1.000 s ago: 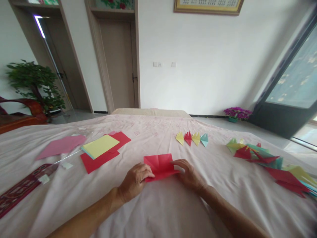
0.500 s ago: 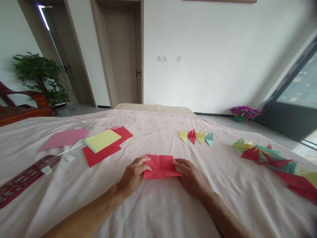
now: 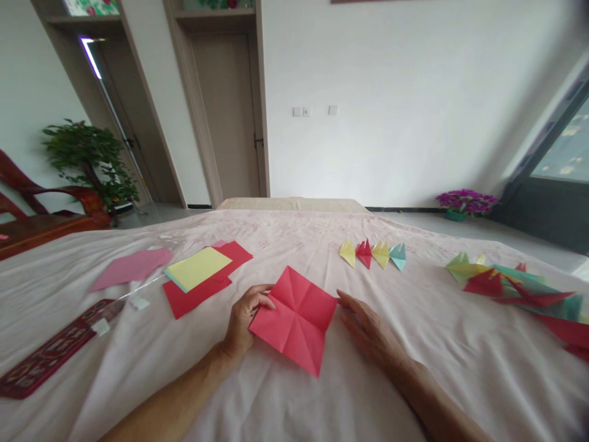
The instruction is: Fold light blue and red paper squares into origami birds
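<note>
A square sheet of red origami paper (image 3: 294, 319) is spread out in front of me, turned cornerwise, with crossing crease lines. My left hand (image 3: 251, 316) pinches its left side, thumb on top and fingers behind. At the right corner, my right hand (image 3: 365, 325) has its fingers stretched out, the fingertips right at the paper's edge; whether they touch it I cannot tell. Farther back stands a row of small folded paper pieces (image 3: 364, 253) in yellow, red and blue. More folded paper shapes (image 3: 510, 285) lie heaped at the right.
On the left are stacked yellow and red sheets (image 3: 197, 270), a pink paper pile (image 3: 131, 270), clear plastic wrap and a dark red printed packet (image 3: 55, 350). A wrinkled pale pink cloth (image 3: 294, 405) covers the table. Beyond it are a wooden chair (image 3: 69, 215) and potted plants.
The red paper has been opened out flatter and turned cornerwise. My right hand has moved slightly right, its fingers straighter. The camera view has tilted up a little.
</note>
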Tool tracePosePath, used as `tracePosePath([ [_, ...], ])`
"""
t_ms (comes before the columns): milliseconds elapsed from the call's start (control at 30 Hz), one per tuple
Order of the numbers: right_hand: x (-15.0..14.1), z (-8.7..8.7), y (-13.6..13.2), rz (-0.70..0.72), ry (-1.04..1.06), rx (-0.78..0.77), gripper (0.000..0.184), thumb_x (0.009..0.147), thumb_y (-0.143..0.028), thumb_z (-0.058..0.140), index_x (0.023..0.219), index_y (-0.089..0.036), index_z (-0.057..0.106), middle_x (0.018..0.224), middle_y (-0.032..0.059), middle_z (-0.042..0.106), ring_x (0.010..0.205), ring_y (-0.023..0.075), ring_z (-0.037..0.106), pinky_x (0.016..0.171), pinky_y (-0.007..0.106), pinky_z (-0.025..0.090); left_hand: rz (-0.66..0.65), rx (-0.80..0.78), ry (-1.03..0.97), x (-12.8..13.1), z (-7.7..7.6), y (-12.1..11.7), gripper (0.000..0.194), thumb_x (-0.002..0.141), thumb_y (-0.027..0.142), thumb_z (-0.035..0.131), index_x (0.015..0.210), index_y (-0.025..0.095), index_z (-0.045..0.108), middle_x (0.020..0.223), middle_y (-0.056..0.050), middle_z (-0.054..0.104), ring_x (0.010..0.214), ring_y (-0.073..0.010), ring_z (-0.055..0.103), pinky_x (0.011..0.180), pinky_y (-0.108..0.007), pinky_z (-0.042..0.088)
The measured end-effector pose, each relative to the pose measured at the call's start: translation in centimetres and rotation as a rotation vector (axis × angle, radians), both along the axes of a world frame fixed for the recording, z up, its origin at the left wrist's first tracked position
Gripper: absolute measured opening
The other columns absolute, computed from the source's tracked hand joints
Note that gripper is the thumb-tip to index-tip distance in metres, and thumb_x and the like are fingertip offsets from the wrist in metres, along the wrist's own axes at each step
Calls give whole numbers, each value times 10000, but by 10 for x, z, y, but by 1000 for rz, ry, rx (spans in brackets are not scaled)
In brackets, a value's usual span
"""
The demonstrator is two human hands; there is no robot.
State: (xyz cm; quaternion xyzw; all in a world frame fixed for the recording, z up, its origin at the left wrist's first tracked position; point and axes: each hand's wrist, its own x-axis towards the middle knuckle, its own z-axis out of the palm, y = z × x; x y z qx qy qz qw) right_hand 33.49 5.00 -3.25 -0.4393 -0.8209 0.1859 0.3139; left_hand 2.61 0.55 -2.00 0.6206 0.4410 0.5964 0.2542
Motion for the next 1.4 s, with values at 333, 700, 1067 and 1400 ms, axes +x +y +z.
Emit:
tracePosePath([
  [333,1,7,1,22,83,-69,426,953,-450,420,1304,-246,550,1161,90,659,1090,252,603,976,436,471,-164,-188,-306,2,-3,3,101,677,166,612,761,188,559,837,-4,683,711,-168,624,614,-243,452],
  [700,-6,29,-9,10,240,-343,545,923,-597,409,1259,-219,610,1164,97,681,1126,286,598,1020,475,422,-386,-367,-267,-6,-12,18,103,662,205,662,729,149,607,718,-17,658,596,-125,578,571,-227,421],
  [1067,-60,61,1,306,257,-798,510,680,-390,733,1131,-164,653,984,75,732,869,262,690,710,354,552,-459,-440,-173,0,-5,16,157,636,251,747,685,135,654,727,-59,718,621,-163,647,591,-253,482],
  [1400,-48,44,24,-60,290,-591,333,691,-243,557,994,-158,666,779,42,723,693,230,679,557,290,517,-103,-187,-18,-10,25,30,280,823,81,477,889,205,719,1128,-47,693,1117,-191,610,1020,-349,426],
])
